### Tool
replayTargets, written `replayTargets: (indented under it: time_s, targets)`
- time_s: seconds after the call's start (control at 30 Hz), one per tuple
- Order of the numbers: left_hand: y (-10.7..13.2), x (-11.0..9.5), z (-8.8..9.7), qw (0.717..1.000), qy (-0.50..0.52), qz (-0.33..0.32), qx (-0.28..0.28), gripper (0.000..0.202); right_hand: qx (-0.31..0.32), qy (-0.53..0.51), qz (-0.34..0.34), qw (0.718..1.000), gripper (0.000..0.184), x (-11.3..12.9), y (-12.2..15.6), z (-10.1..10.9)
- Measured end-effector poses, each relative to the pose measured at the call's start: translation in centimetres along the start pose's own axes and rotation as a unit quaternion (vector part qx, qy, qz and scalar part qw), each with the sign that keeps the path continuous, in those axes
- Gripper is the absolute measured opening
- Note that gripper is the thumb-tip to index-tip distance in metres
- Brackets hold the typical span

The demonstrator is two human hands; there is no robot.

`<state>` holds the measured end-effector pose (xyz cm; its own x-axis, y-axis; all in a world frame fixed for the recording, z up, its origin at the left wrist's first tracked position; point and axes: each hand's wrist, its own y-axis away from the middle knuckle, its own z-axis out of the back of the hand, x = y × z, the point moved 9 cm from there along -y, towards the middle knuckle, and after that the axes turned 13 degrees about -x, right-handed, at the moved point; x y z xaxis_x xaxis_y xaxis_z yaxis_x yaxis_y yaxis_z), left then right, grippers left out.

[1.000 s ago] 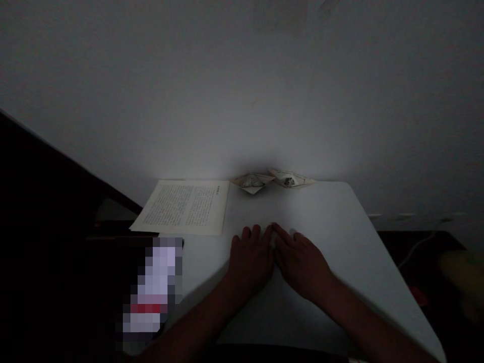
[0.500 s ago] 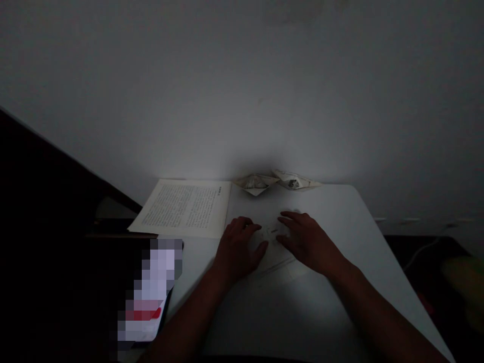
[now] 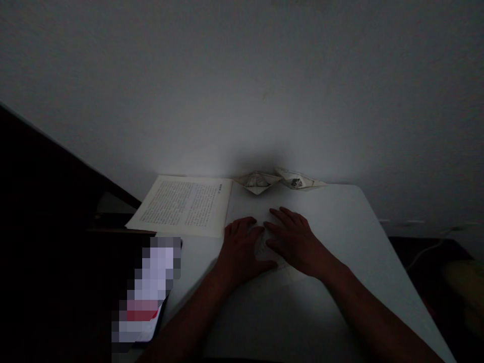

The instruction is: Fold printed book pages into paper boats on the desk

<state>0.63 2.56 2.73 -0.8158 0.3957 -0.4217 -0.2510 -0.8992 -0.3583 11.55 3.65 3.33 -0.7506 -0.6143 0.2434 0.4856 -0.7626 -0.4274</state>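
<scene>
A thin printed sheet of paper lies on the white table, mostly covered by my two hands. My left hand rests on the left part of the paper, fingers apart and thumb stretched to the right across it. From the right, my right hand lies over the paper with its fingers spread toward the left hand. The fingertips of both hands are close together. Dim light hides the paper's exact outline and folds.
Two folded paper boats, one left and one right, stand against the wall at the table's back. A stack of printed pages lies at the back left. A lit phone, partly blurred out, is at the left edge.
My right hand has shifted left over the paper, closer to my left hand. My left thumb has stretched further right. The view has shifted slightly.
</scene>
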Motion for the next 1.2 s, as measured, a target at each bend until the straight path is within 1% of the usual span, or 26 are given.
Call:
replayTargets:
  time_s: [0.1, 0.23, 0.33, 0.43, 0.53, 0.63, 0.7, 0.8, 0.9, 0.97, 1.07, 1.2]
  targets:
    - [0.0, 0.1, 0.0, 1.000, 0.001, 0.003, -0.001, 0.077, -0.028, -0.008, 0.002, 1.000, 0.035, 0.2, -0.2, 0.5]
    - [0.0, 0.0, 0.0, 1.000, 0.011, -0.003, -0.015, 0.076, -0.092, -0.055, -0.003, 0.994, 0.028, -0.1, -0.4, 2.0]
    - [-0.1, -0.2, 0.2, 0.999, 0.034, -0.011, -0.034, 0.070, -0.134, -0.076, -0.012, 0.988, 0.019, -0.5, -0.3, 3.4]
    - [-0.2, -0.5, 0.7, 0.996, 0.067, -0.019, -0.058, 0.067, -0.187, -0.065, -0.021, 0.980, 0.012, -0.9, -0.1, 5.4]
    - [-0.4, -0.5, 1.5, 0.991, 0.096, -0.024, -0.085, 0.061, -0.249, -0.075, -0.001, 0.966, 0.014, -0.6, 0.2, 8.0]
    - [-0.6, -0.6, 2.5, 0.984, 0.116, -0.036, -0.127, 0.047, -0.296, -0.095, 0.035, 0.950, 0.021, 0.2, 0.9, 10.3]
    - [-0.6, -0.6, 3.3, 0.978, 0.123, -0.048, -0.161, 0.036, -0.302, -0.097, 0.059, 0.947, 0.024, 0.9, 1.4, 11.3]
    - [-0.7, -0.5, 3.9, 0.974, 0.129, -0.052, -0.181, 0.027, -0.252, -0.085, 0.075, 0.961, 0.023, 1.5, 1.9, 11.1]
    - [-0.8, -0.3, 3.6, 0.976, 0.131, -0.055, -0.165, 0.020, -0.197, -0.113, 0.092, 0.969, 0.026, 1.8, 2.2, 10.2]
    - [-0.8, -0.2, 3.0, 0.980, 0.124, -0.059, -0.142, 0.016, -0.167, -0.144, 0.101, 0.970, 0.028, 2.0, 2.2, 9.6]
    - [-0.8, 0.0, 1.9, 0.989, 0.098, -0.054, -0.096, 0.017, -0.131, -0.171, 0.098, 0.972, 0.026, 2.0, 2.0, 8.6]
    - [-0.6, -0.1, 0.7, 0.996, 0.063, -0.062, -0.032, 0.021, -0.083, -0.158, 0.068, 0.982, 0.023, 1.6, 1.9, 6.3]
